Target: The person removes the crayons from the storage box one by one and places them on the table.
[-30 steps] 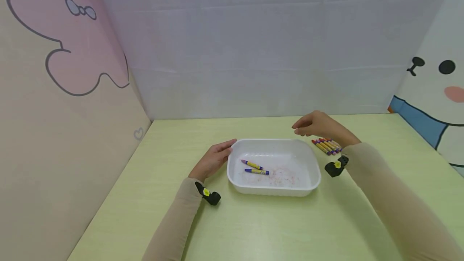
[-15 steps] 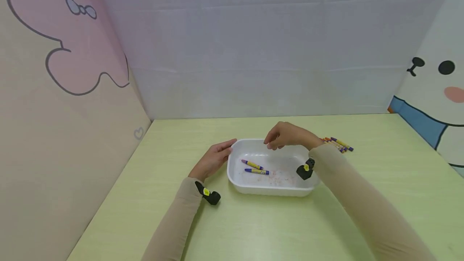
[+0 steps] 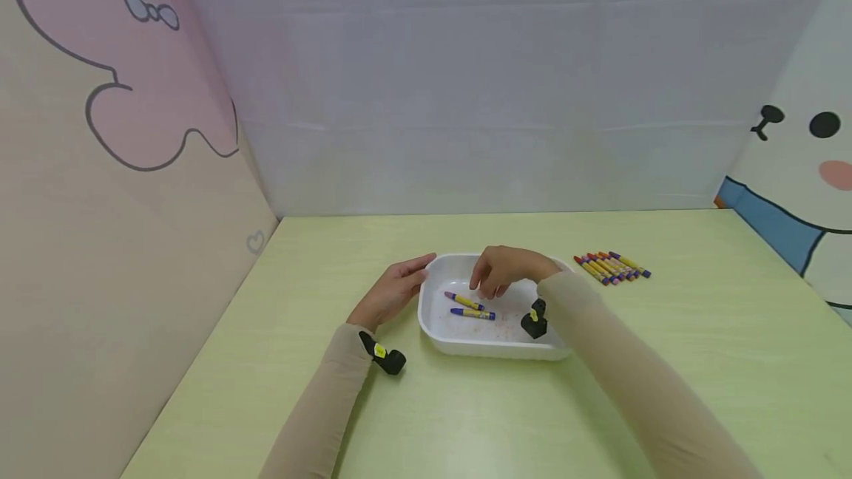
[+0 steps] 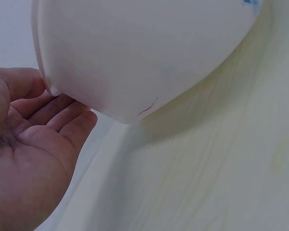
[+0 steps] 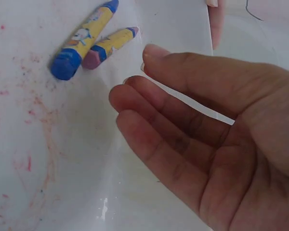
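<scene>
A white plastic tray (image 3: pixel 495 350) stands on the table, with two crayons lying in its left part. One is a blue crayon (image 3: pixel 473 313) and the other a pink crayon (image 3: pixel 464 301), both in yellow wrappers. At the tray's back left corner, my left hand (image 3: pixel 394 290) holds the rim, thumb at the edge and fingers along the outer wall. My right hand (image 3: pixel 507 268) hovers inside the tray, behind and right of the crayons. In the right wrist view its loosely bent fingers (image 5: pixel 159 149) have nothing between them.
To the right of the tray, several crayons (image 3: pixel 611 268) lie side by side in a slanted row on the pale green table (image 3: pixel 426 420). White and printed walls close off the back and sides. Coloured smudges mark the tray's bottom.
My right hand has moved left from near the crayon row, over the rim and down into the tray. The row is now uncovered. My left hand has stayed at the tray.
</scene>
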Tool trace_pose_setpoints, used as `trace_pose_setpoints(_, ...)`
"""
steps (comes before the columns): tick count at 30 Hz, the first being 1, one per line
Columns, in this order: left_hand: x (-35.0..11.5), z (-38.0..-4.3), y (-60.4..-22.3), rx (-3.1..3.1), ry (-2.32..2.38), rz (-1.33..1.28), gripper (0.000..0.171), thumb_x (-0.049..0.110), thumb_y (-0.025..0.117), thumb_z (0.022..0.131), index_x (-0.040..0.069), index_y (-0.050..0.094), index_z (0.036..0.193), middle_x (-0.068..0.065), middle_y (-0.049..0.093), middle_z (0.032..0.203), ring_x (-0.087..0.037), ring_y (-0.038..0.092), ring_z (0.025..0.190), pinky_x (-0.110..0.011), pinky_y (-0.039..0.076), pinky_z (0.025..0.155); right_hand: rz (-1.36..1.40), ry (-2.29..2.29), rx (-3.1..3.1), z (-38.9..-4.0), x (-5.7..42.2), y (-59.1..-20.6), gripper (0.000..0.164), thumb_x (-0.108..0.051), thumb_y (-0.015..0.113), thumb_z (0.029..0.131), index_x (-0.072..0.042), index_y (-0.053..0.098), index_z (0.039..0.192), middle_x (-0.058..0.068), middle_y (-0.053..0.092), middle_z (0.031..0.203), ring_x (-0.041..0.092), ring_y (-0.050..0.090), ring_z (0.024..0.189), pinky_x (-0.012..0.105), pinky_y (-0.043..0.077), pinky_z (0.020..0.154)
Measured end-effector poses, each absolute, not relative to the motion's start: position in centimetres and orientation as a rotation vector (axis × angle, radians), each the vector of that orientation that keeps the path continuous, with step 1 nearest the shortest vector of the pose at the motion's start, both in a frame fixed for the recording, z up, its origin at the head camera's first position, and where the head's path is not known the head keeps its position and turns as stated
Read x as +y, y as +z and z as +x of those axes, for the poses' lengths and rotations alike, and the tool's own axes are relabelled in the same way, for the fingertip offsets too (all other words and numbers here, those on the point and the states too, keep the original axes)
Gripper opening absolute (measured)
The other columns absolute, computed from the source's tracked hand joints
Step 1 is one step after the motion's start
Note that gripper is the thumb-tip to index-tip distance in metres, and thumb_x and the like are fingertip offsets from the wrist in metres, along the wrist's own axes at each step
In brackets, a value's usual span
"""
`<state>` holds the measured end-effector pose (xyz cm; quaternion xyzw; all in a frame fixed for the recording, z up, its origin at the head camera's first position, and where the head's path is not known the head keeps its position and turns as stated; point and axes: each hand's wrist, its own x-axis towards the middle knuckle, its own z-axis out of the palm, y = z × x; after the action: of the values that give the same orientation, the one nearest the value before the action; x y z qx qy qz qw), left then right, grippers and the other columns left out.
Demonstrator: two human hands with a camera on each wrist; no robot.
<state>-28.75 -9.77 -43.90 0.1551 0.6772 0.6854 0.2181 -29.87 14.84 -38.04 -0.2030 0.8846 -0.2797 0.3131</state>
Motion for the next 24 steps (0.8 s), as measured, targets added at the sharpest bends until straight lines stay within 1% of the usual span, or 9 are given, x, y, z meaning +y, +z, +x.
trace_pose_setpoints(5,-9.7,-28.7,-43.8,1.878,1.899,0.427,0.045,0.006,0.038,0.103,-0.001,0.033,0.148,-0.014,0.03,0.156,-0.027,0.032,0.142,-0.04,0.031,0.116,-0.527,-0.703,2.324,-29.8,14.4,-38.5,0.017,-0.005,0.068,0.084,-0.006,0.072,0.101,0.004,0.068,0.089,0.011,0.062,0.074,0.026,0.058,0.074)
trace_pose_setpoints(9,-9.7,-28.7,-43.7,1.879,1.894,0.435,0.046,0.006,0.038,0.103,-0.001,0.032,0.148,-0.015,0.029,0.156,-0.028,0.032,0.142,-0.041,0.031,0.116,-0.53,-0.677,2.314,-29.8,14.0,-38.8,0.017,-0.009,0.07,0.085,-0.008,0.071,0.102,0.004,0.067,0.089,0.011,0.06,0.072,0.024,0.057,0.071)
trace_pose_setpoints(17,-9.7,-28.7,-43.7,1.875,1.897,0.427,0.045,0.005,0.037,0.103,-0.001,0.032,0.148,-0.016,0.03,0.156,-0.028,0.032,0.142,-0.041,0.03,0.116,-0.533,-0.623,2.349,-29.8,13.3,-39.5,0.013,-0.014,0.074,0.084,-0.011,0.068,0.096,0.001,0.064,0.081,0.01,0.057,0.068,0.021,0.051,0.061)
trace_pose_setpoints(24,-9.7,-28.8,-43.9,1.877,1.9,0.419,0.045,0.006,0.037,0.103,-0.001,0.034,0.148,-0.016,0.032,0.154,-0.028,0.034,0.141,-0.041,0.031,0.116,-0.509,-0.627,2.359,-29.5,13.1,-39.5,0.012,-0.012,0.073,0.085,-0.009,0.067,0.095,0.001,0.062,0.079,0.01,0.057,0.068,0.02,0.052,0.062)
